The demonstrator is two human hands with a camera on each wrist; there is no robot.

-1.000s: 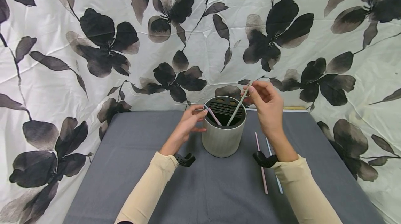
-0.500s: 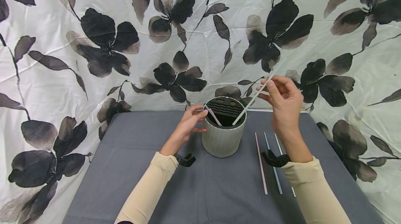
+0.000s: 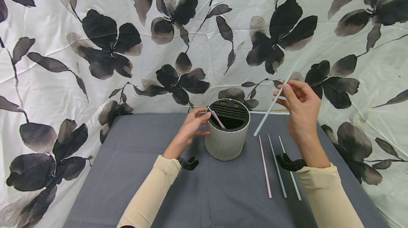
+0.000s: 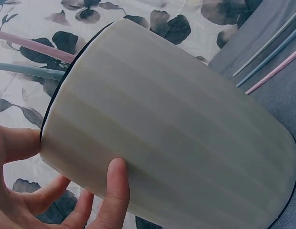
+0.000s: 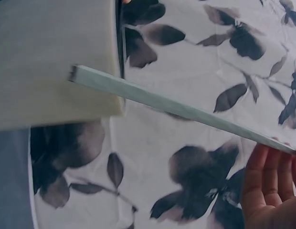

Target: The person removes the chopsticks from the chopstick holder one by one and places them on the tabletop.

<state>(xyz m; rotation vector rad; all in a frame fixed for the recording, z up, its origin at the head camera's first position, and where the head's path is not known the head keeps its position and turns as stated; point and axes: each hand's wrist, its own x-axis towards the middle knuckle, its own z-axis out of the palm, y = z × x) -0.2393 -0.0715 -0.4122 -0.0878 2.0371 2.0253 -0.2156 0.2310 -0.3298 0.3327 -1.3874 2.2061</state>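
In the head view, my left hand (image 3: 190,127) holds the near-left side of a pale ribbed utensil holder (image 3: 225,146). Its thumb lies at the black-lined rim. A pink chopstick (image 3: 218,119) and a blue chopstick (image 4: 31,70) lean inside, poking out beside that hand. Up to the right, my right hand (image 3: 301,109) pinches a pale green chopstick (image 3: 270,112) by its upper part. This chopstick slants, its thick lower end outside the holder, to the right of it. In the right wrist view, the fingers (image 5: 269,174) lie against the chopstick's far end.
Right of the holder, a pink chopstick (image 3: 265,166), a blue chopstick (image 3: 277,166) and a pale green chopstick (image 3: 294,185) lie side by side on the grey tablecloth (image 3: 127,164). A black insert with wavy slots (image 3: 230,109) covers the holder's back half. A floral curtain (image 3: 204,44) hangs behind.
My right hand has moved right, drawing the pale green chopstick from inside the holder's mouth to outside it. The left hand stays at the rim.
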